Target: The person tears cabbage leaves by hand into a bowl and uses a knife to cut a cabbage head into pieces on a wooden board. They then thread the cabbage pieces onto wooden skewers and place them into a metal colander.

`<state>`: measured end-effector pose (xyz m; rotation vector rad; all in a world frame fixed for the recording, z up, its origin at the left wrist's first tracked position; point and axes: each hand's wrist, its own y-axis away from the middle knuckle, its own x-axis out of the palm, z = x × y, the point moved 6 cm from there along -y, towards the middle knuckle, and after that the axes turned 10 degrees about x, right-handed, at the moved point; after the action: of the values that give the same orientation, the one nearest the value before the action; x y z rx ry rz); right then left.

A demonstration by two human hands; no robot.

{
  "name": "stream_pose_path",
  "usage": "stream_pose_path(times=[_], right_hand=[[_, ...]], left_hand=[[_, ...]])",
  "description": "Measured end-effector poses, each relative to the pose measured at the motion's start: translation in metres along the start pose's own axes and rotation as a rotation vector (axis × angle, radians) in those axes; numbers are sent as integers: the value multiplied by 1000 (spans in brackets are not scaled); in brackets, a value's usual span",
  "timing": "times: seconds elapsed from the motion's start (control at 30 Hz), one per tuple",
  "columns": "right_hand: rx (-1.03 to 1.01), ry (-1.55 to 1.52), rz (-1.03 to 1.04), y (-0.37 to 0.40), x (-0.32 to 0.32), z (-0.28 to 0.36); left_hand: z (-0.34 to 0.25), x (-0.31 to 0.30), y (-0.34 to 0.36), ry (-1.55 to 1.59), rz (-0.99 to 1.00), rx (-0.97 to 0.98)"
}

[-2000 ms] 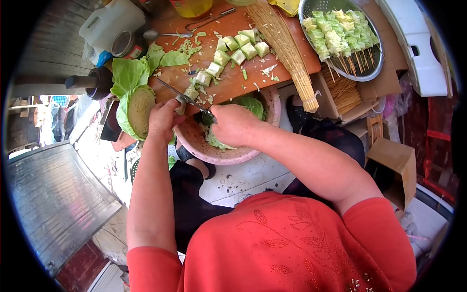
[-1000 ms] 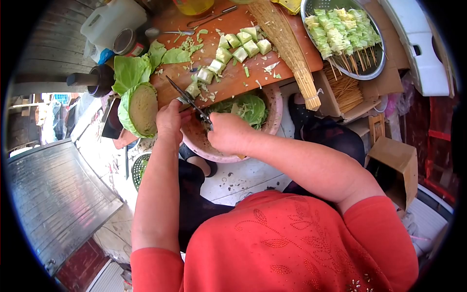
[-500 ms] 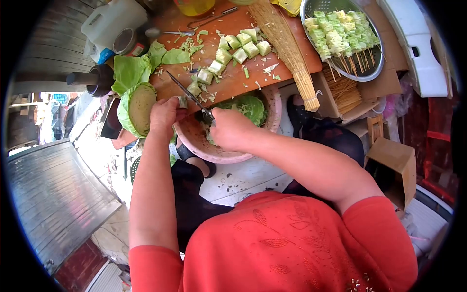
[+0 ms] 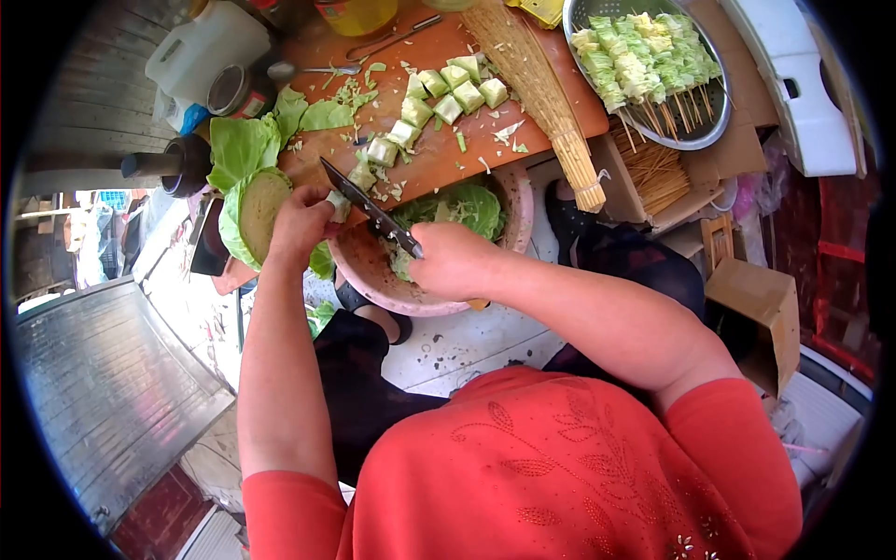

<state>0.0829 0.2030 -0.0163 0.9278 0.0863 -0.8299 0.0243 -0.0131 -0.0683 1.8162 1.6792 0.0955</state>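
My right hand (image 4: 451,259) grips a dark-bladed knife (image 4: 366,207), its tip pointing up and left over the edge of the orange table (image 4: 532,121). Between the fingers of my left hand (image 4: 301,222) is a pale piece of cabbage (image 4: 338,205), just left of the blade. Beside that hand rests a cut cabbage half (image 4: 266,210) with loose green leaves. Several cabbage chunks (image 4: 448,109) sit in rows on the table among shreds. Below the knife, a pink basin (image 4: 523,219) holds cabbage leaves and scraps.
A metal colander (image 4: 695,135) with skewered cabbage stands at the upper right, above a cardboard box of wooden skewers (image 4: 653,177). A straw whisk broom (image 4: 537,89) lies across the table. At the upper left are a white jug (image 4: 210,51) and a dark jar (image 4: 229,91).
The knife has turned so the flat of its blade shows more, and its handle end has moved slightly down. My left hand has shifted a little left with the cabbage piece.
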Motion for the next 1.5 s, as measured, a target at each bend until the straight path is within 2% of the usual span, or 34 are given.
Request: stream_pose_path(times=[0.23, 0.33, 0.4, 0.43, 0.5, 0.63, 0.7, 0.73, 0.8, 0.83, 0.9, 0.93, 1.0, 1.3, 1.43, 1.5], right_hand=[[-48, -10, -13, 0, 4, -7], [14, -112, 68, 5, 1, -8], [28, -136, 89, 5, 2, -9], [29, -137, 88, 5, 2, -9], [31, -111, 89, 6, 2, -9], [26, -115, 77, 6, 1, -10], [24, -66, 51, 6, 0, -10], [23, -66, 52, 5, 1, -11], [-12, 10, -6, 2, 2, -12], [-13, 11, -6, 3, 1, -12], [24, 12, 26, 4, -1, -13], [23, 13, 26, 4, -1, -14], [-20, 31, -3, 4, -1, -14], [-50, 88, -4, 9, -2, -16], [-8, 119, -13, 15, -11, -14], [-4, 81, -6, 17, -16, -14]], left_hand=[[0, 1, 7, 43, -34, 69], [3, 1, 5, 23, -66, 106], [-4, -2, 4, -274, -129, 220], [-9, 1, 8, -274, -128, 220], [-29, 7, 21, -634, -207, 331], [-14, 9, 15, -651, -278, 440], [3, 2, 8, -296, -315, 371], [4, 2, 8, -297, -316, 371], [16, 4, 7, 59, -256, 206], [14, 3, 9, 59, -257, 206], [20, 6, 16, 152, -266, -3], [14, 6, 19, 153, -266, -2], [16, 16, 26, 260, -185, -251], [13, 26, 19, 483, -345, -238], [19, 21, 12, 438, -302, -209], [15, 20, 10, 398, -262, -132]])
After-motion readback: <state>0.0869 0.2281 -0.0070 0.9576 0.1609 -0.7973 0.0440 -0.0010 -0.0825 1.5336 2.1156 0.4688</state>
